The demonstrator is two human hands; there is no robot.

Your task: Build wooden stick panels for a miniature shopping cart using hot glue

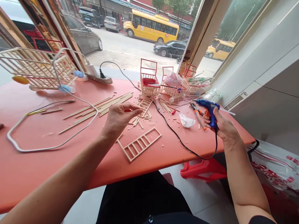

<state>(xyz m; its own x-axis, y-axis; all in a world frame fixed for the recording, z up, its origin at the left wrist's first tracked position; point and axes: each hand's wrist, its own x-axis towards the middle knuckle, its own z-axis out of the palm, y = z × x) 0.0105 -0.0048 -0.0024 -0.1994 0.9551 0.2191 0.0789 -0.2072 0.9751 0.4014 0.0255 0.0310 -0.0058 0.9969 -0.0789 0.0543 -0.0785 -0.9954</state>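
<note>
Pale wood makes up the ladder-like frame [141, 145] lying flat on the counter [35, 168], close to its front edge. The right hand [225, 126] grasps a blue glue gun [211, 109]; the left hand [119, 116] hovers near scattered short pieces [135, 122], thumb and fingertips drawn together, though I cannot tell whether they pinch anything. The frame looks partly done: several rungs are in, while a wider gap towards its right end may be left to fill. Long sticks [112, 104] lie loose at the left, and carts with red handles [149, 90], seemingly assembled, stand behind
</note>
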